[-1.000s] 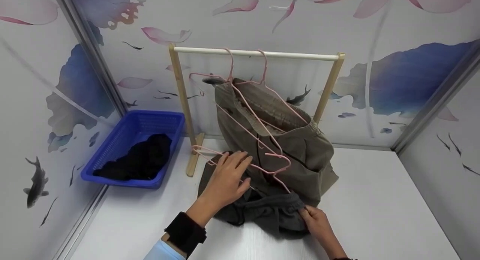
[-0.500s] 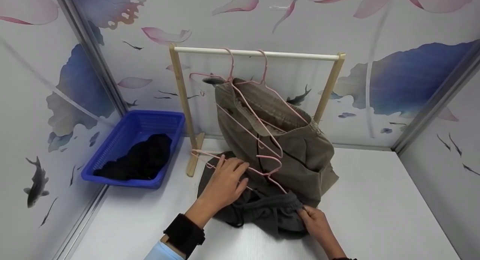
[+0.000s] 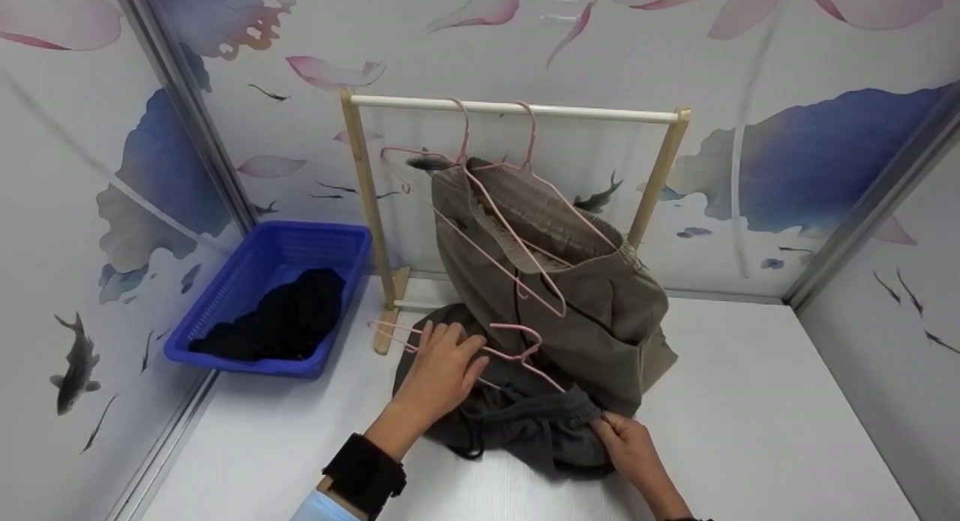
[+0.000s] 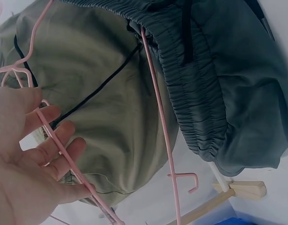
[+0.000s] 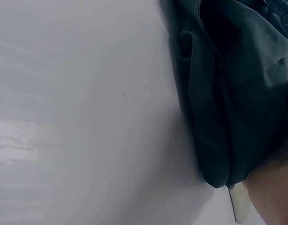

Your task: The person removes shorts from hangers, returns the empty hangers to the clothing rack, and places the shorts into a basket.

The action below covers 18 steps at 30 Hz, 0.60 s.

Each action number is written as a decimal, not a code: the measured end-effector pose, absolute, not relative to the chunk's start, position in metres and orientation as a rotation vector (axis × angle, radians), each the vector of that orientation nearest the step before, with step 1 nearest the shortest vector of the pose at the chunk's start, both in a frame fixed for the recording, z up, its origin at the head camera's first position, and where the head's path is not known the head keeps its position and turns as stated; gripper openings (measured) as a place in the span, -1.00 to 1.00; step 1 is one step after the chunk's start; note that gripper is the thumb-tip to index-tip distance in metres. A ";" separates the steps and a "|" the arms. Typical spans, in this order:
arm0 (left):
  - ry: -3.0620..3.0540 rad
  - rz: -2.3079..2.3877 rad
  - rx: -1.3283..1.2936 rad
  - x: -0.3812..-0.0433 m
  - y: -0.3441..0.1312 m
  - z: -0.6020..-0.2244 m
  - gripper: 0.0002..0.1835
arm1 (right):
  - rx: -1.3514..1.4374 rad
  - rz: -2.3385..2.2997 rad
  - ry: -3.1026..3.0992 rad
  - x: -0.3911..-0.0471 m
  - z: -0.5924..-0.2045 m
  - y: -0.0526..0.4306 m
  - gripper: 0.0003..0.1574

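Observation:
My left hand (image 3: 439,367) grips the upper bar of a pink hanger (image 3: 541,373), its fingers curled round it in the left wrist view. The hanger's right end goes into the gathered waistband of dark grey shorts (image 3: 577,450); its left end sticks out past my hand. My right hand (image 3: 634,447) pinches the right side of that waistband, its fingertips partly hidden by the cloth. In the right wrist view the shorts (image 5: 256,89) fill the right side, and little of the hand shows. Behind them, an olive-brown garment (image 3: 600,318) with an elastic waist hangs by pink hangers.
A rack with a white rail (image 3: 585,110) and wooden legs stands at the back, with two hanger hooks over the rail. To its left is a blue basket (image 3: 180,341) with a black garment (image 3: 277,322) in it. Patterned panels enclose the white table (image 3: 765,416).
The held hanger and my left hand have shifted left and slightly down, the hook moving with them. My right hand and the shorts' waistband have moved a little left.

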<state>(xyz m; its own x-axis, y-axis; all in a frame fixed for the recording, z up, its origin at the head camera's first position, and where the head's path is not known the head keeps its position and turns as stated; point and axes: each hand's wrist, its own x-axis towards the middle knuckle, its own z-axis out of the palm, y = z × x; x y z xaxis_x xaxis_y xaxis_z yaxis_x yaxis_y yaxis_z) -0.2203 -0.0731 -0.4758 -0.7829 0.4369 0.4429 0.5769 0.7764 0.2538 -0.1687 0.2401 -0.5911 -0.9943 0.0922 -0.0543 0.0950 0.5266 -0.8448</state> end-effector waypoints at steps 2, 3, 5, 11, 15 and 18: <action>-2.589 -0.549 -0.772 -0.220 -0.073 -0.476 -0.80 | 0.165 -1.531 2.743 -0.169 -0.591 0.240 -0.57; -2.573 -0.555 -0.776 -0.221 -0.074 -0.477 -0.81 | 0.161 -1.528 2.751 -0.169 -0.591 0.241 -0.58; -2.536 -0.564 -0.786 -0.221 -0.074 -0.478 -0.84 | 0.149 -1.518 2.776 -0.169 -0.591 0.241 -0.63; -2.464 -0.636 -0.795 -0.221 -0.074 -0.480 -0.84 | 0.101 -1.488 2.893 -0.169 -0.590 0.242 -0.91; -2.458 -0.710 -0.769 -0.222 -0.075 -0.481 -0.83 | 0.054 -1.490 2.922 -0.169 -0.585 0.241 -0.75; -2.445 -0.754 -0.746 -0.221 -0.076 -0.480 -0.83 | -0.019 -1.504 2.948 -0.170 -0.579 0.240 -0.64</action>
<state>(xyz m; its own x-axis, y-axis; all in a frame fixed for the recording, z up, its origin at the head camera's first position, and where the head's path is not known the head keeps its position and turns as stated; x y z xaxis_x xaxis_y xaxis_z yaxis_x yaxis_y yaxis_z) -0.2213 -0.0760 -0.4797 -0.7409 0.3552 0.5700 0.6145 0.7008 0.3622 -0.1702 0.2402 -0.5790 -0.9859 0.0655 0.1542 -0.0864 0.5901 -0.8027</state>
